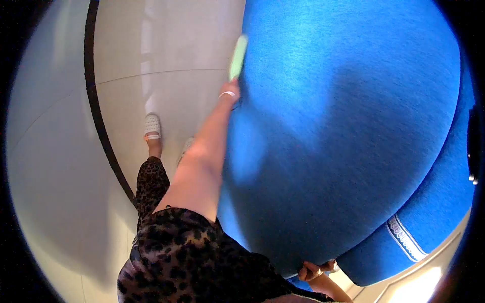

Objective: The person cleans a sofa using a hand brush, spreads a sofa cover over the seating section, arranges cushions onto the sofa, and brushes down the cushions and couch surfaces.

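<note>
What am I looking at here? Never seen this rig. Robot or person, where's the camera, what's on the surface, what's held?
No robot: a person with bare hands, in one picture from a head-worn camera looking down. The left hand holds a long, light green object at the edge of a large blue fabric surface. The right hand is curled at its near edge; whether it grips anything isn't clear. Lower right, a patterned white band crosses more blue fabric. To the left are the pale floor and a white shoe.
</note>
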A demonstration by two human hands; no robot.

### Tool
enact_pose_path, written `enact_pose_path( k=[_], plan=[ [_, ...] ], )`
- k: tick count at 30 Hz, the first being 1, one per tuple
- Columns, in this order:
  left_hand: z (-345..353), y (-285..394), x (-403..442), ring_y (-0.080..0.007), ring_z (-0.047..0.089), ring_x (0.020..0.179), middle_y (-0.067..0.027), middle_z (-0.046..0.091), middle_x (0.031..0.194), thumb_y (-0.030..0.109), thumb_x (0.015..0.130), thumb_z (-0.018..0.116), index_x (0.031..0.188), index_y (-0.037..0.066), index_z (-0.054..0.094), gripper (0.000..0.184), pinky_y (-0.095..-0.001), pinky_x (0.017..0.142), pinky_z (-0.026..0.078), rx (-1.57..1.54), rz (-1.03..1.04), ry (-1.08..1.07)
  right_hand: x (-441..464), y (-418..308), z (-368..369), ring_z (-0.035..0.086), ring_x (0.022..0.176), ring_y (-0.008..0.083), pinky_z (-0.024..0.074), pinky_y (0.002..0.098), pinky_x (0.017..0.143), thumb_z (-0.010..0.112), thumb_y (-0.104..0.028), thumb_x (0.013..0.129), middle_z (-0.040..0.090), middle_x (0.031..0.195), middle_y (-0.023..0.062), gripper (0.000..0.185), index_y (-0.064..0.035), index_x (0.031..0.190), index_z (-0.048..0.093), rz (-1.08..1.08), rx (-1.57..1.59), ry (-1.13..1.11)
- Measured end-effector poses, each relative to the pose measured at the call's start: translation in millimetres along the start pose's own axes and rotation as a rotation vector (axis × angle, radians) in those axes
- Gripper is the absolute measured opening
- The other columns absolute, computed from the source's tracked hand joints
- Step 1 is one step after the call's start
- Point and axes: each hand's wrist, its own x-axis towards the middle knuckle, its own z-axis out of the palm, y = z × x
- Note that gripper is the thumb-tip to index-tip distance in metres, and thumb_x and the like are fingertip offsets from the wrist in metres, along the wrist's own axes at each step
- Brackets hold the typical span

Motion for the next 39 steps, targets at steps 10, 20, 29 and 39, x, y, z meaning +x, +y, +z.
enact_pose_path(
  k=[10,20,29,39],
  plan=[
    [-40.9,45.2,-194.8,-0.0167,0.047,0.055,-0.0081,0.053,0.061,0.037,0.094,0.041,0.074,-0.001,0.053,0.045,-0.0374,0.051,0.038,-0.5,0.377,0.119,54.6,0.7,10.0,0.042,0.109,0.0365,0.0356,0.0456,0.085,0.044,-0.02,0.073,0.059,0.105,0.0085,0.021,-0.0184,0.084,0.062,0.177,0.147,0.55],
    [-59.5,176.4,-390.6,-0.0405,0.055,0.056,-0.0207,0.053,0.06,0.027,0.088,0.052,0.086,-0.001,0.052,0.028,-0.0445,0.049,0.041,-0.278,1.243,-0.005,46.0,4.4,9.6,0.048,0.1,0.0335,0.0389,0.0418,0.077,0.06,-0.023,0.06,0.044,0.122,0.0215,0.031,-0.0265,0.09,0.068,0.289,0.245,0.457],
    [-62.9,246.2,-293.7,-0.0406,0.055,0.06,-0.0197,0.057,0.066,0.037,0.088,0.049,0.09,0.004,0.051,0.033,-0.0492,0.054,0.043,-0.084,1.411,0.12,39.6,0.1,12.0,0.049,0.098,0.0327,0.0406,0.0397,0.075,0.061,-0.021,0.057,0.047,0.115,0.0197,0.034,-0.0277,0.089,0.067,0.331,0.202,0.441],
    [-70.8,292.2,-102.0,-0.0445,0.058,0.076,-0.0259,0.06,0.079,0.036,0.091,0.042,0.094,0.0,0.059,0.04,-0.0528,0.066,0.046,-0.112,0.829,0.379,2.2,10.0,14.3,0.047,0.102,0.0323,0.0383,0.0416,0.08,0.057,-0.021,0.069,0.058,0.103,0.0065,0.023,-0.0239,0.091,0.063,0.118,0.271,0.153]
  ],
)
